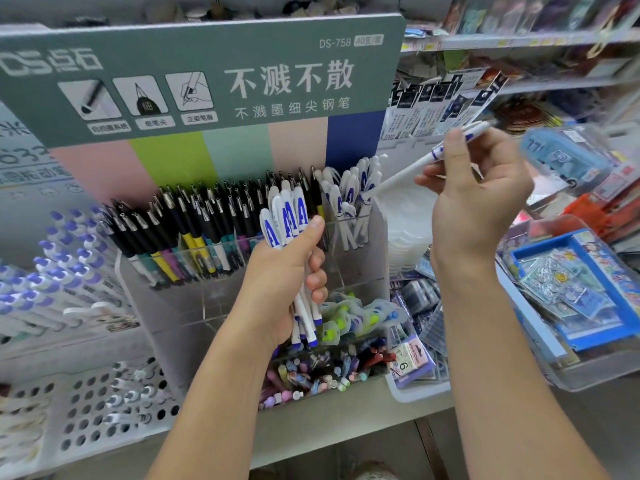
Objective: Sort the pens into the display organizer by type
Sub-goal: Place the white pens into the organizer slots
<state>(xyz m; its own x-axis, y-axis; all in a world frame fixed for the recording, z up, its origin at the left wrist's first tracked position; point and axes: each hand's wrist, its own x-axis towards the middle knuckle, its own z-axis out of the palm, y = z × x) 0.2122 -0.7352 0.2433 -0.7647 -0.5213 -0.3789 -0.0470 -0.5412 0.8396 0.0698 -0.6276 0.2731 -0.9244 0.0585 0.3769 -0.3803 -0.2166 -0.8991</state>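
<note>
**Q:** Fingers first: what are they doing?

**R:** Fingers of the left hand [277, 289] are curled tight round a bundle of white pens [287, 223], thumb pressed across the front, blue-lettered caps standing up above the fist and blue tips poking out below it. The right hand [474, 188] pinches a single white pen [412, 168] between thumb and fingertips, held slantwise, its lower end pointing down and leftward.

**Q:** Where does that pen go?

**R:** Just beyond its lower end, left of the right fingers, is the clear compartment [353, 230] of the display organizer [377, 244], with matching white pens [349, 188] already standing in it. My guess is that the single pen is headed there.

**Q:** And the other types?

**R:** Black-capped pens [194, 216] fill the long compartment left of the left thumb. Below the left fist, a lower tier holds small pale green-and-blue items [356, 313], and the front tier holds mixed coloured pens [322, 368]; I cannot tell whether those are sorted.

**Q:** How far along, then?

**R:** Partway, I judge. Several white pens are in place, but the whole bundle in the left fist and the one in the right fingers remain to be slotted in.
</note>
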